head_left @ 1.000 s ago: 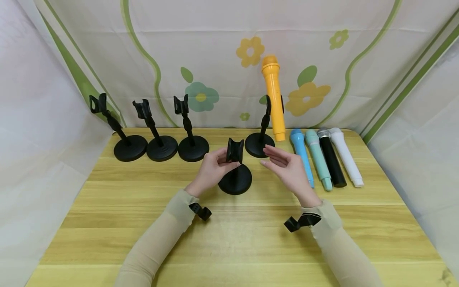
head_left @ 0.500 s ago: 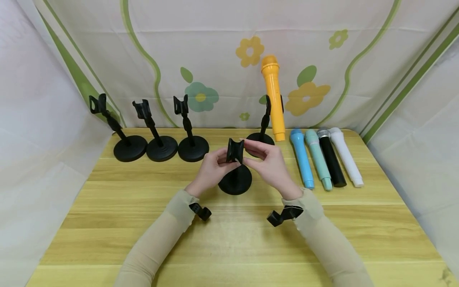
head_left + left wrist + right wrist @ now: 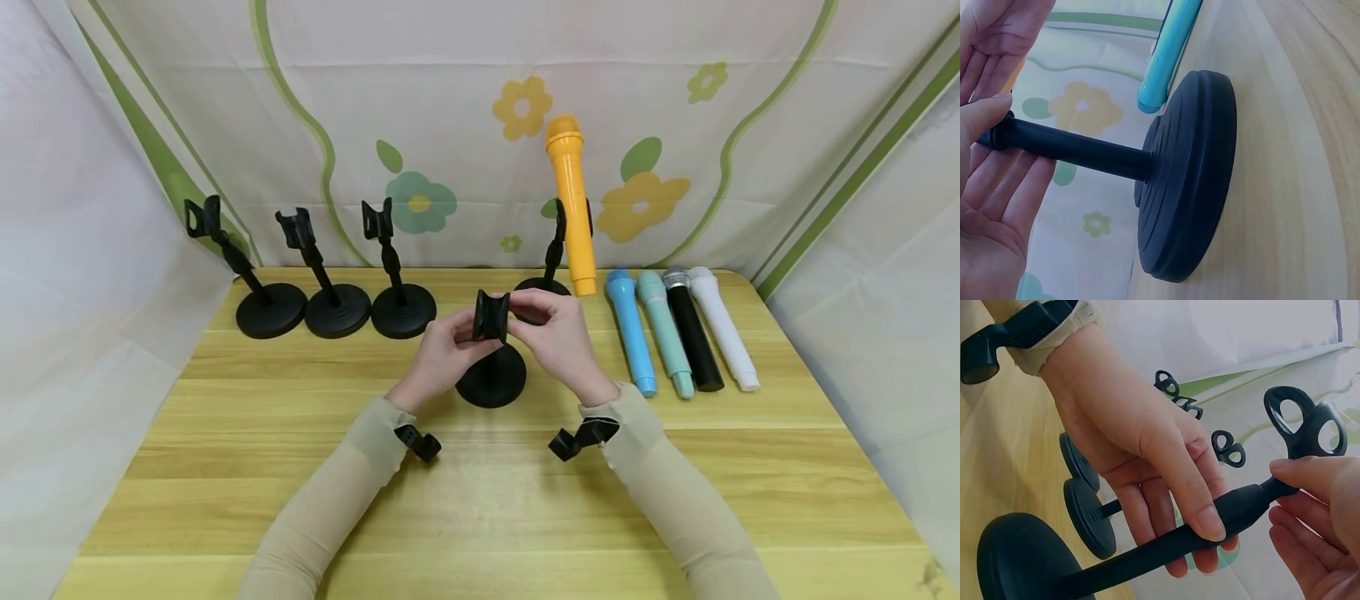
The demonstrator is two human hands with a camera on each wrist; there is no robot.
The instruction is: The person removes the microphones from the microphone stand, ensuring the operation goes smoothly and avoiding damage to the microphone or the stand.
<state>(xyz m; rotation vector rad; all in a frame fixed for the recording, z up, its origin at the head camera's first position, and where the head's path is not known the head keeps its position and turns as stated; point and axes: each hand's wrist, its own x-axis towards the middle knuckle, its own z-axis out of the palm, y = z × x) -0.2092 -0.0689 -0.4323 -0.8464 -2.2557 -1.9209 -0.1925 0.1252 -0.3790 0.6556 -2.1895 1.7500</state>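
A black desktop microphone stand [image 3: 492, 382] stands upright in front of me, its round base on the wooden table. My left hand [image 3: 441, 350] grips its pole from the left, thumb on the near side, as the right wrist view shows. With thumb and fingers, my right hand [image 3: 557, 340] pinches the narrow neck just under the clip [image 3: 1310, 440]. Nothing sits in that clip. Behind my right hand, a yellow microphone [image 3: 574, 208] leans upright in the clip of another black stand [image 3: 555, 250], whose base is partly hidden.
Several microphones lie side by side at the right: blue [image 3: 632, 333], mint green [image 3: 666, 333], black with a silver head [image 3: 693, 333] and white [image 3: 724, 329]. Three black stands, left [image 3: 272, 311], middle [image 3: 337, 311] and right [image 3: 403, 311], line the back left. A patterned cloth hangs behind.
My right hand has moved left from beside the stand and taken hold of it below the clip. My left hand keeps its grip, and the stand stays in place.
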